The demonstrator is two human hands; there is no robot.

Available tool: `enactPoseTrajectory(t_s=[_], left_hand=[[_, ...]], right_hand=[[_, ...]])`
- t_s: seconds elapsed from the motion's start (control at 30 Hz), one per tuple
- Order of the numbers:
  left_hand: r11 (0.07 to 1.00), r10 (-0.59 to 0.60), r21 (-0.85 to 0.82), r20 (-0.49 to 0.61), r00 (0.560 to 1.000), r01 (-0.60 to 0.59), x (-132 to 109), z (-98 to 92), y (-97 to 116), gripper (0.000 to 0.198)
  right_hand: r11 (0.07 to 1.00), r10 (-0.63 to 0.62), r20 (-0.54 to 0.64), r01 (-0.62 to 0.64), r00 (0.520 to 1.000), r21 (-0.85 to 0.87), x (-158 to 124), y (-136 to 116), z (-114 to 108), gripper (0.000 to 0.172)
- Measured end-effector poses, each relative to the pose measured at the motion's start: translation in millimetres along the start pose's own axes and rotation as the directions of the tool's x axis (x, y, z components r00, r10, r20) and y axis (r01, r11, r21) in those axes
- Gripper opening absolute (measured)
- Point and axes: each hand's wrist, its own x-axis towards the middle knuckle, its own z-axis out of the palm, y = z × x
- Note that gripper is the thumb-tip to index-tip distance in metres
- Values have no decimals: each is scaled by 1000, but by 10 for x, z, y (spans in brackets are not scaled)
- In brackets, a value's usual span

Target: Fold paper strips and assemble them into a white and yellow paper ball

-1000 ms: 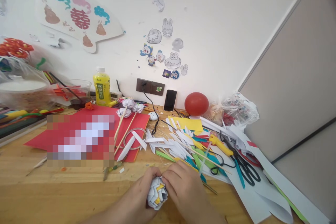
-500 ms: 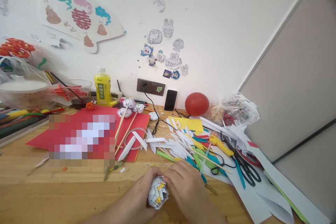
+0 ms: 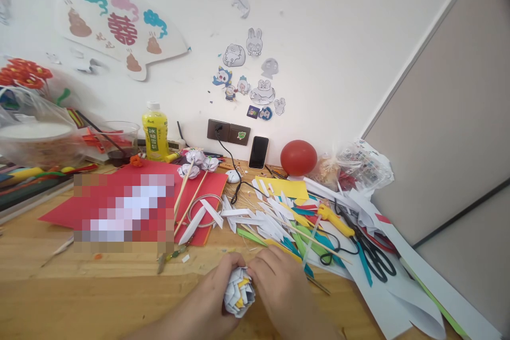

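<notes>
A rounded piece of folded paper modules (image 3: 239,293), white with some yellow, is held low over the wooden table. My left hand (image 3: 213,289) wraps round its left side, thumb at the top. At its upper right edge the fingers of my right hand (image 3: 279,281) are bent and pressed together against the paper; their tips are partly hidden. Just beyond my hands lies a loose heap of folded white paper strips (image 3: 274,220), mixed with yellow, green and blue ones.
A yellow glue gun (image 3: 337,220) and black scissors (image 3: 376,255) lie on the right. Paper flowers (image 3: 195,159) on sticks rest on red paper (image 3: 131,175). Behind stand a yellow bottle (image 3: 155,133), a phone (image 3: 258,152) and a red balloon (image 3: 298,158). A wall closes the far side.
My right hand's fingers have shifted very slightly at the edge of the folded paper piece. My left hand keeps its grip, and everything else stays in place.
</notes>
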Motion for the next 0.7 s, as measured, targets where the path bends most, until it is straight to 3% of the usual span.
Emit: enactPoseTrajectory(t_s=[0.17,0.27,0.4,0.57,0.7], left_hand=[[1000,9,-25,-1,1000,-9,10,-1,-24,41],[999,30,-40,10,999,-30,19,-1,-13,40],[998,44,-47,-9,999,-44,20,-20,33,42],[995,52,-84,20,998,-50,-4,-34,51,45],[988,20,-155,21,1000,-17,-14,-12,10,47]], right_hand=[[990,80,21,-82,997,115,13,-15,-73,24],[969,150,91,-165,985,186,-3,-19,-72,18],[893,303,212,-355,929,276,-1,-9,-37,11],[630,465,396,-610,792,481,29,52,-32,8],[344,434,570,-713,698,611,34,124,-40,13]])
